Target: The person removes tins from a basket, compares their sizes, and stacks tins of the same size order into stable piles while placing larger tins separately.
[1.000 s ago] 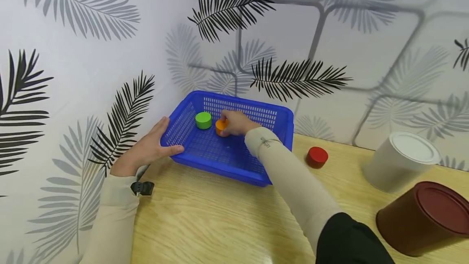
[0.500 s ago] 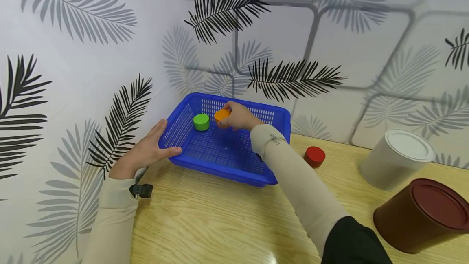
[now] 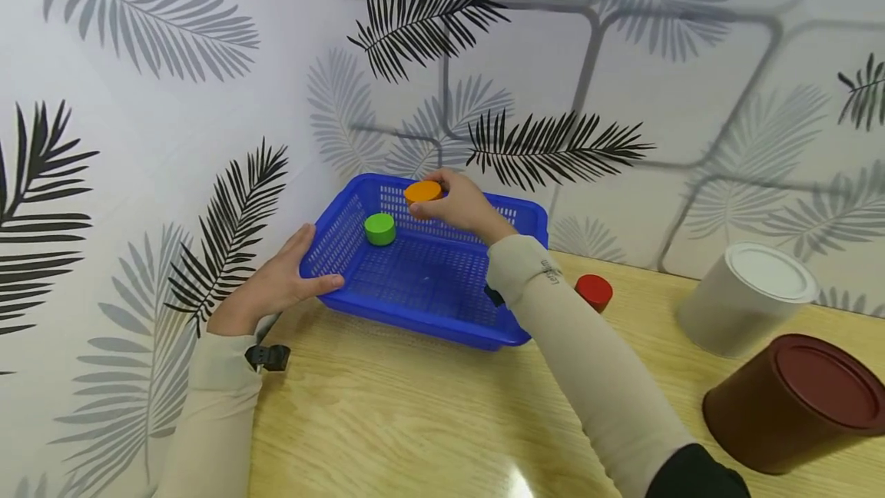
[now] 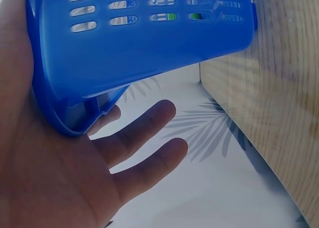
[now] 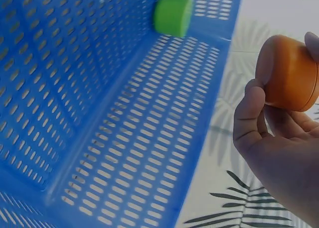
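Observation:
My right hand (image 3: 462, 202) pinches a short orange cylinder (image 3: 423, 192) between thumb and fingers, up near the back rim of the blue plastic basket (image 3: 415, 331). In the right wrist view, the orange cylinder (image 5: 288, 72) shows a thin seam near one end. My left hand (image 3: 273, 283) rests at the basket's left front corner, thumb along the rim and fingers stretched outside it. The left wrist view has the basket corner (image 4: 134, 51) between thumb and straight fingers (image 4: 149, 121). A green cylinder (image 3: 379, 230) sits inside the basket at its left end.
A red cylinder (image 3: 594, 292) stands on the wooden table (image 3: 387, 421) right of the basket, partly behind the right sleeve. Farther right are a white lidded can (image 3: 743, 302) and a dark red-brown one (image 3: 781, 406). A leaf-patterned wall (image 3: 525, 83) rises behind the basket.
My right hand has lifted the orange cylinder from the basket floor up to the height of the back rim. The left hand and the green cylinder have stayed in place.

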A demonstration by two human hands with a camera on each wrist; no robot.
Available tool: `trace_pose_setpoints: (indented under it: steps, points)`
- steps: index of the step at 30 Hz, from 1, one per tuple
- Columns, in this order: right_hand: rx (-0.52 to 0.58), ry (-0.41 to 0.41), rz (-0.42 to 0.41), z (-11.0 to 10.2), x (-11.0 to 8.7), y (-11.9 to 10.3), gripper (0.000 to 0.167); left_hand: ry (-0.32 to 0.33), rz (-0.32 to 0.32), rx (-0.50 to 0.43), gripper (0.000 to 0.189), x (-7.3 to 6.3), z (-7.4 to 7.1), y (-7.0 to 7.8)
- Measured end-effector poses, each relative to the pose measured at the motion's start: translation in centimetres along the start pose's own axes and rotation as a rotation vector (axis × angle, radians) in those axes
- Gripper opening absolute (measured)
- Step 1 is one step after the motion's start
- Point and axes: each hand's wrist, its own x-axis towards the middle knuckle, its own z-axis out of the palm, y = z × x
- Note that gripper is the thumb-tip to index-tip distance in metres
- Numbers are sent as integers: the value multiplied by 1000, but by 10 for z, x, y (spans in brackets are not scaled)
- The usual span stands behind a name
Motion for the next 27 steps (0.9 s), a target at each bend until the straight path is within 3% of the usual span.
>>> trace_pose_setpoints:
  steps: [12,27]
  points:
    - [57,59,-37,-13,-22,-4,70,20,3,-11,117,3,3,-2]
    - [72,108,-113,-18,-51,-5,59,16,-3,3,118,1,3,-1]
